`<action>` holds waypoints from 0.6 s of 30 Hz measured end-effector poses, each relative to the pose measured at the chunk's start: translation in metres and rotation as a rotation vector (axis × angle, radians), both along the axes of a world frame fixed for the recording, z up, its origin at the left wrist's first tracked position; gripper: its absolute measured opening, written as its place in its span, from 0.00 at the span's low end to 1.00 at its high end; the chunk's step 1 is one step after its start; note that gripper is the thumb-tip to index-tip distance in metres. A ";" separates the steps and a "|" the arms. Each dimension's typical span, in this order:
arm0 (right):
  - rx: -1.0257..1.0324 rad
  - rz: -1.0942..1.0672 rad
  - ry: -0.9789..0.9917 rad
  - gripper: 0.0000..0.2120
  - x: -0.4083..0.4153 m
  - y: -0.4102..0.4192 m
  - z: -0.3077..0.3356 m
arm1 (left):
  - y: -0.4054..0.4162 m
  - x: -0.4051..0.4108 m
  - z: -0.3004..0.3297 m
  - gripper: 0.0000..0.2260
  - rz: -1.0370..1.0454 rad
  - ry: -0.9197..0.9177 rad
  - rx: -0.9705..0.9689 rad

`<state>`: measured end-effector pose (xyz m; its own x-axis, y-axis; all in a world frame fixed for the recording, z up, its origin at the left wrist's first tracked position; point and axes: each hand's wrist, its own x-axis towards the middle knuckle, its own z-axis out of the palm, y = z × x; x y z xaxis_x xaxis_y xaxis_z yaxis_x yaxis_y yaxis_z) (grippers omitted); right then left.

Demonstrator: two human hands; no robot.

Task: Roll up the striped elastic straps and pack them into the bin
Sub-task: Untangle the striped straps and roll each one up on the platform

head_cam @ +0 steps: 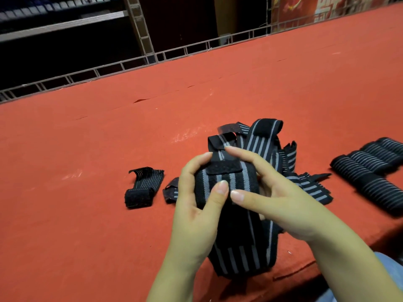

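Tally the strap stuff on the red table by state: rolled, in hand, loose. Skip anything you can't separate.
Finished rolls, lined up at right: at least 4, the row runs out of frame
Roll held in both hands: 1
Small folded strap, lying apart at left: 1
Loose pile behind the hands: tangled, cannot count
Total countable: at least 6

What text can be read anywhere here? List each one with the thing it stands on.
None can be quoted.
Red poster behind the wire fence, top right: large pale characters, too blurred and cut off by the frame to read.
Striped strap held in both hands: grey stripes only, no lettering.
Rolled straps at the right: no label visible.
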<state>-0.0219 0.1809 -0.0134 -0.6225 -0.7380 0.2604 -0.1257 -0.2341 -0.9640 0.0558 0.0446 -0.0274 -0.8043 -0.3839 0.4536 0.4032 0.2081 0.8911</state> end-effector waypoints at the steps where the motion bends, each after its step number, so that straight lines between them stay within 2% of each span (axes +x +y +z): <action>1: 0.023 -0.001 -0.005 0.26 -0.001 0.001 -0.001 | -0.002 0.000 0.000 0.19 0.005 -0.011 -0.021; 3: 0.003 -0.030 -0.047 0.24 0.001 -0.001 -0.001 | -0.006 -0.001 -0.003 0.21 0.002 -0.040 -0.020; 6: -0.064 -0.102 -0.074 0.23 0.002 -0.001 -0.004 | -0.003 -0.001 0.002 0.30 -0.050 -0.119 -0.014; 10: -0.157 -0.205 0.046 0.22 0.001 0.001 -0.008 | -0.003 -0.006 -0.003 0.37 -0.094 -0.198 0.038; 12: -0.171 -0.256 0.131 0.22 0.000 0.002 -0.007 | -0.004 -0.008 -0.006 0.38 -0.135 -0.226 0.070; 15: -0.177 -0.340 0.225 0.24 0.003 -0.001 -0.001 | -0.002 -0.008 -0.003 0.32 -0.165 -0.228 0.090; 18: -0.208 -0.362 0.285 0.22 0.004 0.000 0.003 | -0.001 -0.010 -0.002 0.31 -0.190 -0.211 0.190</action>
<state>-0.0180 0.1810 -0.0105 -0.7116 -0.4024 0.5760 -0.4862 -0.3099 -0.8171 0.0462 0.0432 -0.0295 -0.9380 -0.2798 0.2045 0.2216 -0.0307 0.9746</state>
